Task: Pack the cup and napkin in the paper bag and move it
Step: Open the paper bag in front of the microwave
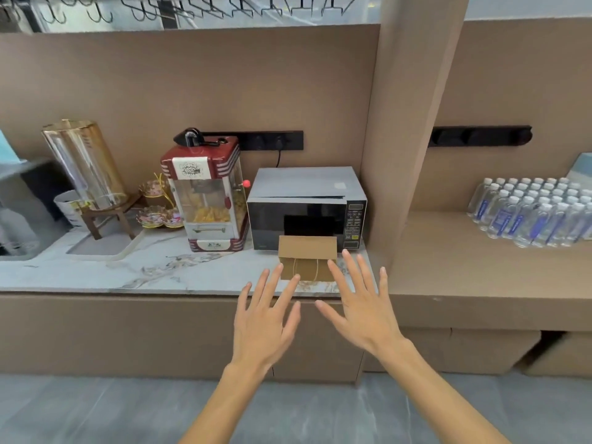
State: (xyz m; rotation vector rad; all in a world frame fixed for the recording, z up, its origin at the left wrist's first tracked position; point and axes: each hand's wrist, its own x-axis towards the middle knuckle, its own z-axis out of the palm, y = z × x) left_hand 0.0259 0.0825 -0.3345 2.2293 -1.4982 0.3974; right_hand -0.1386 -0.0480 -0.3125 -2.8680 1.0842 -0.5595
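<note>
- The paper bag (307, 262) stands on the marble tabletop (179, 270), right in front of the microwave (306, 208) and close to the tabletop's front edge.
- Its top looks folded over, with the string handles hanging down the face turned toward the person; what is inside cannot be seen.
- No cup and no napkin are in sight on the tabletop, so my judgement is that the packing is either done and hidden in the bag, or not begun; the view does not settle it.
- The left hand (264, 318) and right hand (363, 306) are both spread wide with fingers apart, holding nothing, and hover just short of the bag on either side of its lower front.
- Moving the bag looks like the part left to do.
- The bag's long axis runs left to right, parallel to the microwave door; its broad front faces the person and it stands upright.
</note>
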